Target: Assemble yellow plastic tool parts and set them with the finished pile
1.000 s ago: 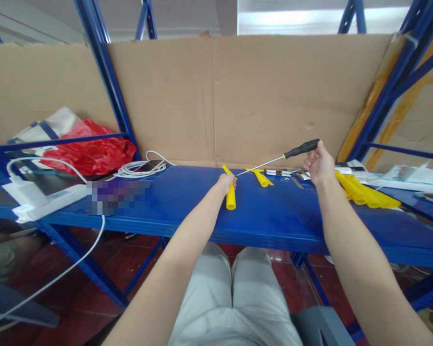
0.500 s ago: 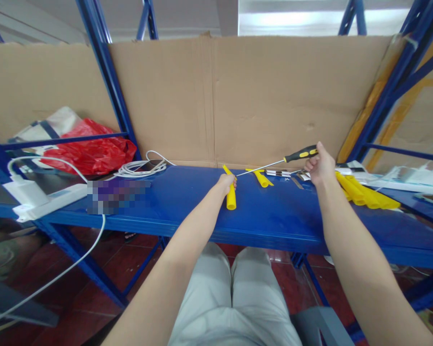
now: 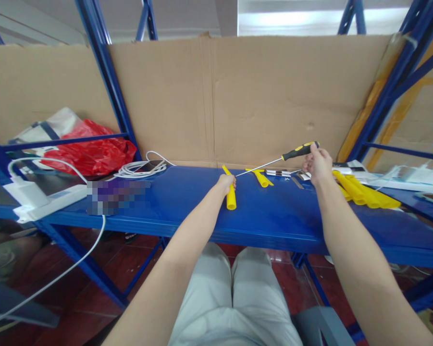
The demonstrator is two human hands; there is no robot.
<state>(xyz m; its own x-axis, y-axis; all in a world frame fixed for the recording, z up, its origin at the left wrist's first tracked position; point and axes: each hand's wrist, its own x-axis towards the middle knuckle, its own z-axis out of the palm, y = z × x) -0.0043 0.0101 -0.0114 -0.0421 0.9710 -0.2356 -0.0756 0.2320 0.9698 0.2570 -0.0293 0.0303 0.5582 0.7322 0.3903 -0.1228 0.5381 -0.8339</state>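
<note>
Around a yellow tube-like piece (image 3: 231,199) my left hand (image 3: 228,183) is closed, above the blue shelf. The long-shafted screwdriver (image 3: 296,151) has a black and yellow handle, and its shaft slopes down to my left hand, where the tip is hidden. My right hand (image 3: 317,163) grips the end of that handle with its fingertips. Another yellow piece (image 3: 262,179) lies on the shelf between my hands. Several yellow pieces (image 3: 364,192) rest to the right, beside my right wrist.
A coiled white cable (image 3: 137,169), a red plastic bag (image 3: 90,149) and a power strip (image 3: 54,202) are on the left. Small metal parts (image 3: 279,173) lie near the cardboard wall (image 3: 274,96). Blue posts frame the shelf (image 3: 187,226).
My right hand has shifted slightly left, its fingers re-placed on the handle end, which now shows more. My left hand stays in place on the yellow piece.
</note>
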